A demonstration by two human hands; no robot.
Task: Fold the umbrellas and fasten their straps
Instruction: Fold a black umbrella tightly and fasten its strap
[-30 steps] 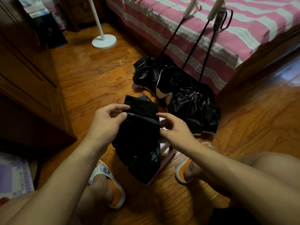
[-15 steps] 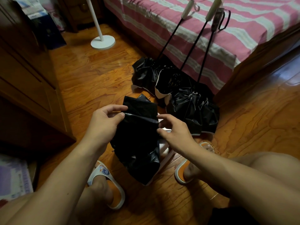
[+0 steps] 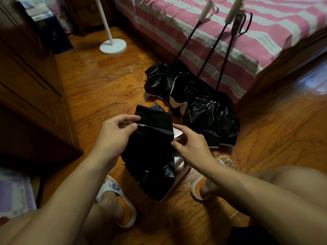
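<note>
Over a glossy orange-brown wooden plank floor (image 3: 99, 89), the left hand (image 3: 113, 137) pinches the black crumpled fabric umbrella (image 3: 152, 156); the right hand (image 3: 192, 145) touches its edge, fingers relaxed. Three unfolded black umbrellas (image 3: 208, 110) lean on the pink-and-white striped bed (image 3: 265, 29) (white round-based lamp stand (image 3: 113, 45) nearby).

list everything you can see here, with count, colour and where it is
held umbrella: 1, black canopy with a pale edge, between the hands above the floor
leaning umbrellas: 3, black canopies on the floor, shafts propped against the bed; two cream handles, one dark handle with a loop
bed: 1, pink and white striped cover, top right
stand: 1, white pole on a round base, top centre
wooden cabinet: 1, brown, left
floor: 1, orange-brown wood
slippers: 2, white and orange, on the feet
left hand: 1, pinches the canopy's left edge
right hand: 1, fingers curled at the canopy's right edge
</note>
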